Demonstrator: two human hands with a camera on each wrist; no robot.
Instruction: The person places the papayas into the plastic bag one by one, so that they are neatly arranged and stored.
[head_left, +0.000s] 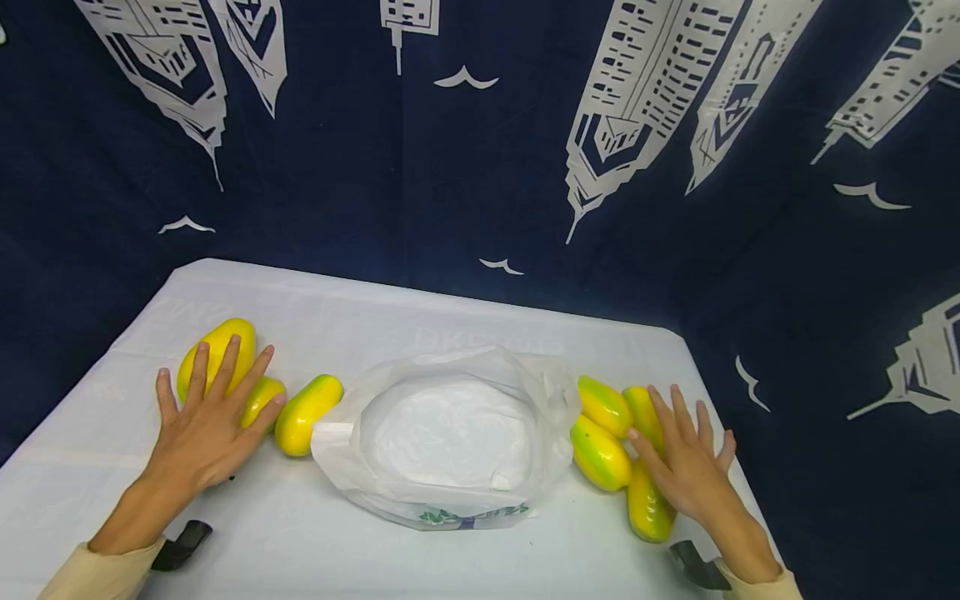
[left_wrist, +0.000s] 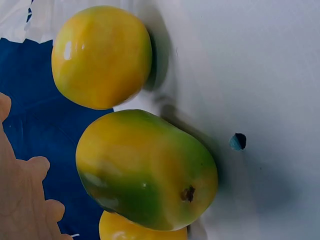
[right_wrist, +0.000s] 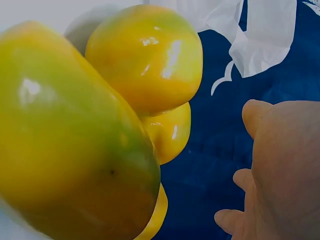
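My left hand (head_left: 206, 429) is spread flat with its fingers over a large yellow mango (head_left: 232, 333) and a smaller mango (head_left: 262, 396). A third mango (head_left: 307, 415) lies just right of that thumb. In the left wrist view, a green-yellow mango (left_wrist: 145, 170) shows apart from the fingers (left_wrist: 25, 200). My right hand (head_left: 693, 467) is also spread, beside and partly over several yellow-green mangoes (head_left: 602, 454). The right wrist view shows a large mango (right_wrist: 75, 140) close up, with the fingers apart from it. Between the hands lies a white plastic bag (head_left: 450, 433), its mouth wide and facing up.
A white cloth covers the table (head_left: 315, 300). Behind it hangs a dark blue curtain (head_left: 337, 183) with white building prints. Black straps (head_left: 182, 546) show at both wrists. The bag nearly touches the mangoes on either side.
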